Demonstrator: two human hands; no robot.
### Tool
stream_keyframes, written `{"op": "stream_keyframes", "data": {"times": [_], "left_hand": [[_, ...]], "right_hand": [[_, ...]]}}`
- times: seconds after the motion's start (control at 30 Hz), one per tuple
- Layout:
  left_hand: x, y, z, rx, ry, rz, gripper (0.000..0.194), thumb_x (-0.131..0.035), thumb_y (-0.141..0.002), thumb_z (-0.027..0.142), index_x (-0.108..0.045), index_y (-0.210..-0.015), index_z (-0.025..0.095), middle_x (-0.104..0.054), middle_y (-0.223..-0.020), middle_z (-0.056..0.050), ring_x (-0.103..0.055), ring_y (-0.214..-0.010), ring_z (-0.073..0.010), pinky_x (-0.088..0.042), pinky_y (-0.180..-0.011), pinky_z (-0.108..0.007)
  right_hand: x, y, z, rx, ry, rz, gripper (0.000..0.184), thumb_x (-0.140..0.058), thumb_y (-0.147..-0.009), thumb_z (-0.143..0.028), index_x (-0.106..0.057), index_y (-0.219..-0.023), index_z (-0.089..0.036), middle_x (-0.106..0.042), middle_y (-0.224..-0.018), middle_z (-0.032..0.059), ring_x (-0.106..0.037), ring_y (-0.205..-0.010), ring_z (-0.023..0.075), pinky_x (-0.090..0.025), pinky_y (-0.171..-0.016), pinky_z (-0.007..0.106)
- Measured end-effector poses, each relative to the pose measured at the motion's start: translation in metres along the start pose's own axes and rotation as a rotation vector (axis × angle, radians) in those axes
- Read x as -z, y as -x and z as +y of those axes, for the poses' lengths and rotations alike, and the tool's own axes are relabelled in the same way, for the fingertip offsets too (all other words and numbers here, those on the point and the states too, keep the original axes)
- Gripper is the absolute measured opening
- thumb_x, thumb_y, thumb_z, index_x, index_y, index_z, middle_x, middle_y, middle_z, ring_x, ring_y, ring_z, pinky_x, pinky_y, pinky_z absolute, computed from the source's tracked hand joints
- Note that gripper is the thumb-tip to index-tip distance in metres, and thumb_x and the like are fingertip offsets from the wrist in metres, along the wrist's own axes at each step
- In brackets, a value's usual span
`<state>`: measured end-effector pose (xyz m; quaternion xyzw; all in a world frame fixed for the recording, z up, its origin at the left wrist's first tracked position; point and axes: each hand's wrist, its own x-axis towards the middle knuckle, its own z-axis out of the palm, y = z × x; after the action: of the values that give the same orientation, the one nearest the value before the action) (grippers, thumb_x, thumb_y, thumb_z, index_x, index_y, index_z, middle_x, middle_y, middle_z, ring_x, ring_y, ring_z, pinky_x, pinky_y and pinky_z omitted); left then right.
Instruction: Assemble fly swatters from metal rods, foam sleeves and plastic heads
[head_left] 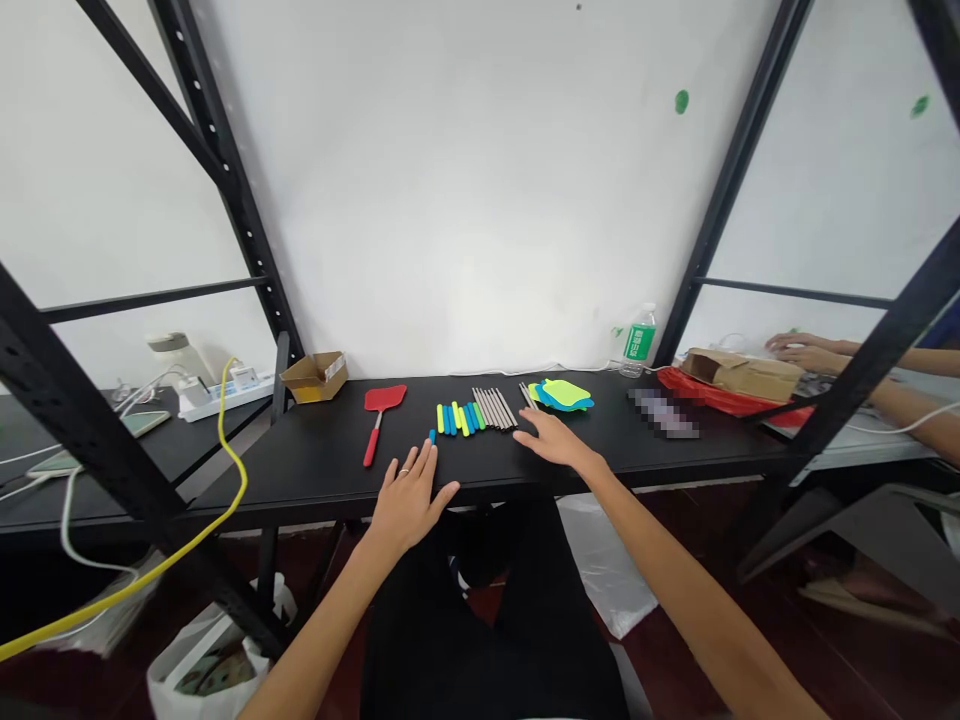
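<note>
My left hand (pixel 409 498) lies at the desk's front edge, fingers spread. Its fingertips are by a short blue handle (pixel 432 436). Farther back, several yellow, blue and green handles (pixel 459 418) lie side by side in a row. Beside them is a row of thin metal rods (pixel 495 408). My right hand (pixel 553 438) hovers or rests just right of these rods, fingers stretched out; a few more rods (pixel 527 394) show beyond its fingertips. Whether it touches them I cannot tell. Yellow-green and blue flat swatter heads (pixel 566 392) are stacked behind it. A red fly swatter (pixel 381 415) lies to the left.
An open cardboard box (pixel 315 378) stands at the back left, a water bottle (pixel 639 342) at the back right. Black metal posts (pixel 232 180) frame the desk. A yellow cable (pixel 238 470) crosses on the left. Another person's hands (pixel 806 352) are at far right.
</note>
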<state>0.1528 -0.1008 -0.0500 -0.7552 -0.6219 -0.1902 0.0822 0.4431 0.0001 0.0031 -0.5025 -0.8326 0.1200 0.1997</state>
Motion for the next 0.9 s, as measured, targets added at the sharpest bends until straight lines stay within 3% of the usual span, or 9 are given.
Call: {"op": "stream_keyframes", "data": {"times": [0.1, 0.23, 0.7, 0.9], "left_hand": [[-0.004, 0.010, 0.003, -0.009, -0.008, 0.070, 0.068, -0.037, -0.097, 0.057, -0.037, -0.154, 0.021, -0.032, -0.160, -0.010, -0.035, -0.145, -0.0337, -0.023, -0.120, -0.055], [-0.011, 0.017, 0.003, -0.026, 0.000, 0.146, 0.065, -0.036, -0.098, 0.054, -0.036, -0.155, 0.021, -0.032, -0.160, -0.008, -0.037, -0.145, -0.0332, -0.021, -0.121, -0.054], [-0.017, 0.024, 0.003, -0.037, 0.010, 0.219, 0.059, -0.037, -0.100, 0.048, -0.041, -0.152, 0.021, -0.034, -0.160, -0.005, -0.033, -0.147, -0.0303, -0.019, -0.122, -0.048], [-0.018, 0.026, 0.002, -0.061, -0.028, 0.265, 0.054, -0.040, -0.099, 0.046, -0.048, -0.147, 0.021, -0.035, -0.160, -0.009, -0.038, -0.144, -0.0311, -0.025, -0.119, -0.049]], "right_hand": [[-0.025, -0.033, 0.004, -0.020, 0.080, -0.038, 0.069, -0.028, -0.101, -0.056, -0.032, -0.157, -0.016, -0.023, -0.164, 0.0114, -0.025, -0.149, 0.0333, -0.025, -0.118, 0.049], [-0.039, -0.039, 0.003, -0.071, 0.156, -0.057, 0.068, -0.019, -0.101, -0.058, -0.032, -0.157, -0.021, -0.028, -0.163, 0.0075, -0.027, -0.148, 0.0373, -0.025, -0.117, 0.053], [-0.038, 0.025, 0.005, -0.058, 0.234, 0.005, 0.073, -0.017, -0.101, -0.063, -0.037, -0.155, -0.017, -0.032, -0.161, 0.0093, -0.026, -0.149, 0.0324, -0.023, -0.120, 0.047], [-0.048, 0.053, 0.004, -0.076, 0.319, 0.123, 0.070, -0.014, -0.103, -0.058, -0.042, -0.152, -0.016, -0.037, -0.159, 0.0112, -0.032, -0.147, 0.0304, -0.025, -0.118, 0.046]]}}
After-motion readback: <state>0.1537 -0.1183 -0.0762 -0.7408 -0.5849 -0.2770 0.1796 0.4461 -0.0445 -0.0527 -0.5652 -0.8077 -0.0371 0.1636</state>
